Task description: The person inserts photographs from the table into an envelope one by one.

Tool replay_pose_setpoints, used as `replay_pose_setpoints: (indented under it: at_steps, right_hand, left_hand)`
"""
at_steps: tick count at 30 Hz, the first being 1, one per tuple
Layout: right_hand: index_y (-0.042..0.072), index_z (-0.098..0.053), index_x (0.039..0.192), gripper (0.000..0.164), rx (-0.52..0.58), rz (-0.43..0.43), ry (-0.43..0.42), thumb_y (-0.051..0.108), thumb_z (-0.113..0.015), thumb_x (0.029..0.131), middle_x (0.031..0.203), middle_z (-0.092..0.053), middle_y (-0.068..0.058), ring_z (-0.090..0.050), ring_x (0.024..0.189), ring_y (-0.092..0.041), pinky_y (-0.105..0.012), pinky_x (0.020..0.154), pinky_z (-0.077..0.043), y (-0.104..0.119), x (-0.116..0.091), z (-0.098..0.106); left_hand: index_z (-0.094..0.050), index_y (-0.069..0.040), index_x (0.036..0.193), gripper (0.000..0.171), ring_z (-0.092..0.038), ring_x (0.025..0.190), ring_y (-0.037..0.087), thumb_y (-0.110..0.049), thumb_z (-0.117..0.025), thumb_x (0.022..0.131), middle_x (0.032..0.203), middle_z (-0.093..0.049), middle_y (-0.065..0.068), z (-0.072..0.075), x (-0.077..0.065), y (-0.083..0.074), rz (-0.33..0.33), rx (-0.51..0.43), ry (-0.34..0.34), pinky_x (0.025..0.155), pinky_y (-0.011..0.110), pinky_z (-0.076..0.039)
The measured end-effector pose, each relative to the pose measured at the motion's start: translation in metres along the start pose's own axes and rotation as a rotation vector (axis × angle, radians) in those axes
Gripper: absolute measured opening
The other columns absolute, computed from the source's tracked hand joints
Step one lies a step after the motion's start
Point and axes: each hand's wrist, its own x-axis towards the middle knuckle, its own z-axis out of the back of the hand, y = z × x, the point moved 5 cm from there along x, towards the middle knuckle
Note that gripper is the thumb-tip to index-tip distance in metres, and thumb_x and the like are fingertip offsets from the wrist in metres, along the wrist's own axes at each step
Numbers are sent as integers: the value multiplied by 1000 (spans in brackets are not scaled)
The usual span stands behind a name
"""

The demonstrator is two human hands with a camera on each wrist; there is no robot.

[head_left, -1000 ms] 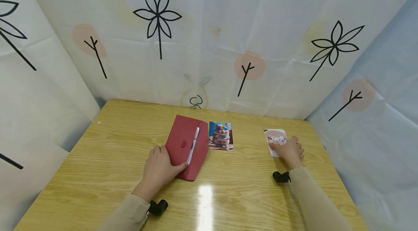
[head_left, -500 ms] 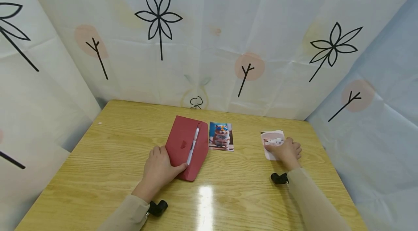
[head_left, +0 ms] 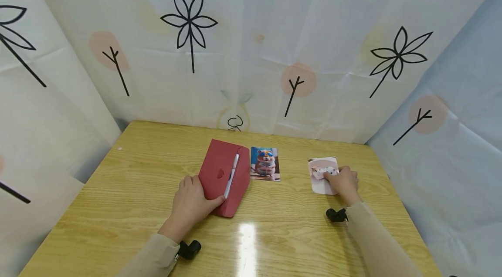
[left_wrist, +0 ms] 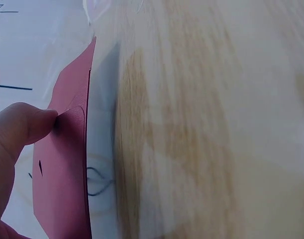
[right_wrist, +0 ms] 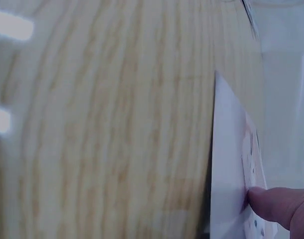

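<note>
My left hand (head_left: 191,200) grips a red envelope (head_left: 219,157) by its left and lower side, thumb on the front near the slit. White-edged papers (head_left: 232,177) show inside that opening. In the left wrist view the thumb (left_wrist: 40,123) presses the envelope's (left_wrist: 67,154) face, and its edge stands off the table. At the right, my right hand (head_left: 346,184) pinches a picture card (head_left: 320,186) with small pale animals on pink. Its thumb (right_wrist: 273,203) lies on the card's (right_wrist: 229,149) printed face in the right wrist view; the other fingers are hidden behind.
A picture card of a hamster in sunglasses (head_left: 265,164) lies right of the envelope, close to its flap. The wooden table (head_left: 129,172) meets a white patterned curtain (head_left: 243,59) at the back and both sides.
My right hand has shifted slightly left with the animal card, and more of the card shows now. The left hand and the envelope stay in place.
</note>
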Motion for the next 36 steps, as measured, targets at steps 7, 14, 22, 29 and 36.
replay_pose_setpoints:
  at_steps: [7,14,22,29,36]
  right_hand:
    - [-12,-45,127,50,200,7,122,29,-48,100,120,-49,-27,-51,106,-35,-44,84,-46,9,-2,0]
    - [-8,-41,137,57,341,-5,199,36,-47,101,134,-43,-25,-44,119,-32,-45,96,-42,24,-4,-3]
    - [-6,-46,131,53,444,44,153,36,-51,100,126,-51,-21,-52,107,-24,-31,84,-47,46,-7,0]
    - [-8,-47,127,45,605,81,172,27,-54,100,111,-59,-15,-56,88,-11,-22,72,-49,63,-16,-4]
    - [-9,-50,123,42,671,109,194,25,-58,98,101,-63,-9,-58,83,-9,-26,73,-50,74,-18,-16]
  left_hand:
    - [-49,13,115,96,-45,88,31,-66,-74,67,97,-46,18,-2,1,-1,3,-5,11,72,44,-47]
    - [-49,12,115,95,-45,88,31,-66,-74,67,97,-46,17,-2,2,0,6,-8,16,71,44,-47]
    - [-49,12,115,95,-45,88,30,-66,-74,67,97,-46,17,-2,2,1,8,-10,23,71,44,-47]
    - [-49,12,115,95,-45,88,31,-65,-75,67,97,-46,17,-3,2,1,5,-13,17,73,45,-46]
    - [-49,12,115,95,-45,87,30,-65,-75,67,97,-46,17,-5,2,2,4,-22,10,71,44,-47]
